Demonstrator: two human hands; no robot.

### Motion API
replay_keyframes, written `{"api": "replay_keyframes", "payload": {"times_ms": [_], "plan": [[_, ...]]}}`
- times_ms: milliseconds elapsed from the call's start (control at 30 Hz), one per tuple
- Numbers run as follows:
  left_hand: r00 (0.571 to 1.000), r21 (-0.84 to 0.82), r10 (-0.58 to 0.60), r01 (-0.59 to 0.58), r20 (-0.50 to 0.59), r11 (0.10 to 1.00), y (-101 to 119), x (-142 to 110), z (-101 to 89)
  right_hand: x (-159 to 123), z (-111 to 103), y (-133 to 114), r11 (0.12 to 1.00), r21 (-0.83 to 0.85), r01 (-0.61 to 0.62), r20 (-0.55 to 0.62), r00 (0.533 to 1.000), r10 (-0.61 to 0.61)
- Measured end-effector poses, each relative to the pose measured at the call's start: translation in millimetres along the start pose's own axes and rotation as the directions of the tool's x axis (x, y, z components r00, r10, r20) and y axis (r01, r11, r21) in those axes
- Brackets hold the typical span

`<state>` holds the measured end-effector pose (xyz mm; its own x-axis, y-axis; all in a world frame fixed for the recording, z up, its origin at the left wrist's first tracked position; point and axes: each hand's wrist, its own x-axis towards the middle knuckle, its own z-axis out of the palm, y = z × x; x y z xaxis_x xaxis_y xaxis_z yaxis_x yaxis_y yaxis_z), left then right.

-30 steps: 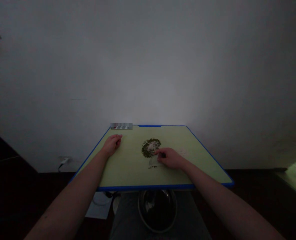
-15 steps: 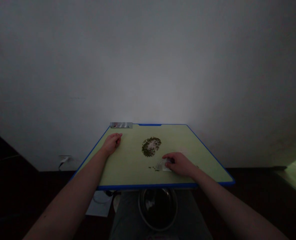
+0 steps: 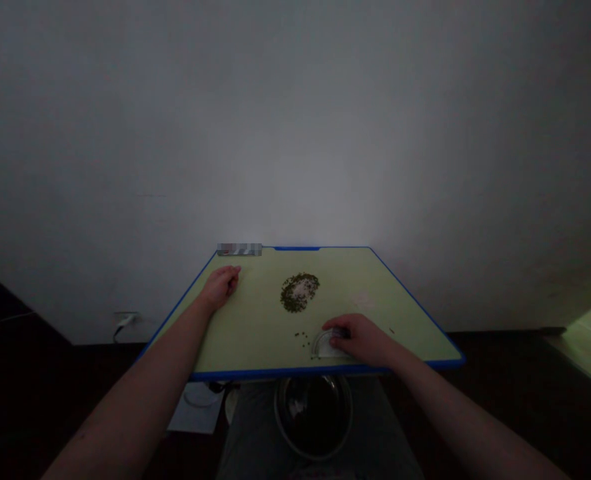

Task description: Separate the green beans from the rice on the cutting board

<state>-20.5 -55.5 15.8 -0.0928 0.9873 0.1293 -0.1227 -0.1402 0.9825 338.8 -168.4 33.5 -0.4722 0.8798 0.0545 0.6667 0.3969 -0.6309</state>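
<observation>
My right hand (image 3: 358, 339) grips a clear protractor (image 3: 326, 346) with its thumb and fingers, low over the board near its front edge. Several small dark green beans (image 3: 304, 337) lie just left of the protractor. A larger oval pile of green beans (image 3: 291, 295), with a pale whitish patch of grains (image 3: 304, 289) in it, sits at the middle of the board. My left hand (image 3: 219, 287) rests on the left part of the board with its fingers curled closed; nothing shows in them.
The yellow-green board (image 3: 255, 333) has a blue rim. A metal bowl (image 3: 277, 417) stands on my lap beneath the front edge. Against the back left corner lies a blurred-out item (image 3: 239, 250). A plug (image 3: 125, 321) sits in the wall at left.
My right hand has drawn the protractor toward the front edge of the board. A few beans beside it have spread. My left hand stays in place.
</observation>
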Motion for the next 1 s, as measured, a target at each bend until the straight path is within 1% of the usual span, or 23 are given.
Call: {"api": "replay_keyframes", "payload": {"times_ms": [200,333,400,533,633,733,833,933,1000], "plan": [[1.0,-0.001,0.01,-0.01,0.004,1.0,1.9,-1.6,0.7,-14.1,1.9,-1.5,0.998,0.054,-0.028,-0.005,1.0,0.029],[1.0,0.001,0.014,-0.014,0.006,1.0,3.4,-2.9,1.8,-22.6,2.4,-0.2,0.988,0.128,-0.081,0.01,0.997,0.081],[1.0,0.002,0.013,-0.013,0.006,1.0,3.3,-2.8,2.0,-25.0,2.3,1.5,0.982,0.164,-0.089,0.014,0.996,0.088],[1.0,0.007,0.012,-0.012,0.007,1.0,3.3,-2.4,2.4,-20.2,2.7,0.7,0.972,0.217,-0.087,0.01,0.996,0.087],[1.0,0.013,0.007,-0.007,0.003,1.0,4.5,-2.8,3.2,-9.3,4.2,-6.6,0.983,0.172,-0.06,-0.005,0.998,0.062],[1.0,0.016,-0.001,0.001,0.0,1.0,5.5,-3.5,3.8,-2.4,5.4,-13.0,0.991,0.13,-0.038,0.033,0.999,0.034],[1.0,0.018,-0.006,0.006,-0.002,1.0,5.1,-3.8,3.5,-6.1,4.5,-12.0,0.99,0.14,-0.018,0.066,0.998,0.008],[1.0,0.014,-0.008,0.008,-0.006,1.0,4.0,-3.4,2.9,-12.9,1.8,-5.6,0.978,0.206,-0.017,0.07,0.998,0.002],[1.0,0.012,-0.009,0.009,-0.008,1.0,3.2,-2.7,2.4,-11.6,0.8,-1.9,0.971,0.237,-0.024,0.064,0.998,0.009]]}}
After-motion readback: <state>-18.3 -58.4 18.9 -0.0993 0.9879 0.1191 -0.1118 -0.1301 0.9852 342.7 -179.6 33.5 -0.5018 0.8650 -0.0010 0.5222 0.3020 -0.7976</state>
